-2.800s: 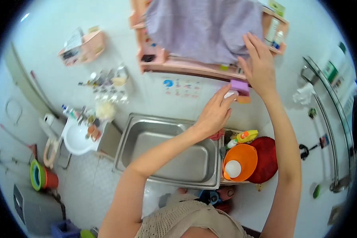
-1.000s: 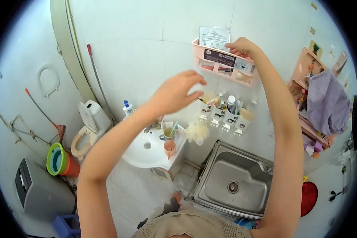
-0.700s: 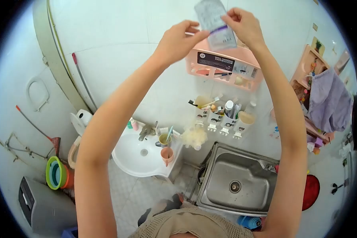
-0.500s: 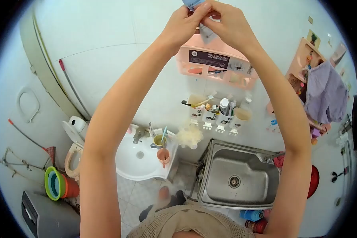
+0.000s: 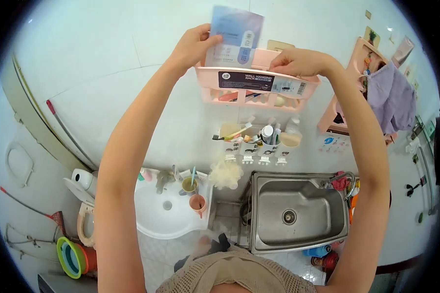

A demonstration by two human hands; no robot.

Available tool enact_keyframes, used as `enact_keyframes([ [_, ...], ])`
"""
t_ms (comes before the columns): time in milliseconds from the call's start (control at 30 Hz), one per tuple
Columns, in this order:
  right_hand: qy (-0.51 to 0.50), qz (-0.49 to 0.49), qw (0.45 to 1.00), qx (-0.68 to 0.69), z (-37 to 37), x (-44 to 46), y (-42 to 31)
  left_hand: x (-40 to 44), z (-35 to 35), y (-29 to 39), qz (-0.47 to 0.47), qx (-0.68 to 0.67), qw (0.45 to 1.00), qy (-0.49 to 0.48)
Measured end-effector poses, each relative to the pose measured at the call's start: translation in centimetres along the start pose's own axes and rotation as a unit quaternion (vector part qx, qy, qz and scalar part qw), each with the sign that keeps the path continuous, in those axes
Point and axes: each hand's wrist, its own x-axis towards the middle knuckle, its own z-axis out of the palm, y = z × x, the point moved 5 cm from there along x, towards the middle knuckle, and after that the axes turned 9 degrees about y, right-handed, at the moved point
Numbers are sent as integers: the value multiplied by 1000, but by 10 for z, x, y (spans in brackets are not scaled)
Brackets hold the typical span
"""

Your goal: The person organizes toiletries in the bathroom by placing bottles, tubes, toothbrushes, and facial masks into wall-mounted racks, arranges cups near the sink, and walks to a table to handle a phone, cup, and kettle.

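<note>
A flat blue-and-lilac packet with printed characters stands upright at the left end of the pink wall hanging rack, its lower edge hidden behind the rack's front. My left hand is closed on the packet's left edge, thumb across its front. At the rack's right half, my right hand reaches over the front wall with bent fingers pressed together. Whatever those fingertips hold, if anything, is hidden. A dark label reading "WALL HANGING RACK" runs along the rack's front, and small items show through its lower openings.
Below the rack hang toothbrush cups and a cream bath puff. A white washbasin with two mugs is at lower left, a steel sink at lower right. A purple cloth hangs on the right.
My hands, earlier together on the packet above the rack, have come apart. The packet is lower, inside the rack's left end, in my left hand; my right hand has moved down to the rack.
</note>
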Motion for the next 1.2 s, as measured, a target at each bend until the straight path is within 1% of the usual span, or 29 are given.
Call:
enact_keyframes([
  [33,18,-29,999,-1,1,-1,0,1,1,-2,3,-4,1000,-3],
  [100,23,-22,999,11,-3,-3,4,1,-5,-4,68,45,992,96],
  [133,25,-21,999,25,-2,-5,5,2,-5,-9,64,40,993,91],
  [167,35,-25,999,-10,-5,-8,6,4,-7,-15,43,25,995,89],
  [200,31,-19,999,-5,-5,-10,3,4,-8,-20,21,11,996,85],
  [233,34,17,997,-60,-6,-11,1,1,-7,-17,-3,-25,998,49],
  [267,37,52,991,-117,-9,-13,1,-1,-8,-13,-6,-27,999,44],
  [300,27,52,998,10,-9,-16,1,-2,-7,-11,-28,-48,998,28],
  [333,26,55,998,11,-8,-16,4,-3,-7,-12,-49,-69,996,12],
  [400,58,-9,993,104,-9,-15,1,-1,-9,-14,-56,-76,996,-4],
  [433,58,-7,993,106,-9,-14,1,0,-11,-15,-53,-47,998,0],
  [500,38,14,995,-93,-8,-10,6,-1,-13,-18,-49,-18,999,-1],
  [533,27,24,981,-190,-9,-10,8,-2,-15,-21,-53,-22,998,27],
  [567,28,27,982,-187,-12,-11,9,-1,-17,-24,-56,-26,997,55],
  [633,-8,13,996,-83,-13,-12,10,-8,-18,-16,-56,-16,996,73],
  [667,-9,15,997,-81,-10,-12,13,-11,-19,-13,-57,-5,994,93],
  [733,49,22,998,-20,-7,-12,17,-12,-21,-13,-46,-3,993,110],
  [767,47,24,998,-18,-5,-11,19,-14,-23,-13,-33,-2,991,130],
  [833,33,74,993,-88,-3,-12,22,-17,-22,-15,-22,-1,990,142],
  [867,32,76,993,-87,-2,-15,22,-18,-23,-15,-8,0,988,157],
  [933,133,37,989,43,-8,-21,18,-20,-21,-12,0,4,989,145],
  [967,131,40,990,45,-7,-23,18,-21,-19,-11,8,9,991,133],
  [1000,121,60,991,-4,-6,-27,14,-21,-21,-15,3,9,991,131],
  [1033,111,79,989,-53,-3,-30,11,-18,-20,-19,-12,3,995,96],
  [1067,108,80,990,-51,3,-32,11,-16,-18,-23,-27,-3,998,61],
  [1100,213,-6,974,-80,-1,-36,-1,-16,-17,-22,-32,-3,998,60],
  [1133,316,-92,938,-108,-4,-45,-13,-14,-15,-19,-18,-47,996,67],
  [1167,312,-91,940,-107,3,-50,-16,-14,-15,-16,-4,-91,993,75],
  [1200,426,-97,899,-37,0,-67,-34,-13,-16,-14,-7,-91,993,74],
])
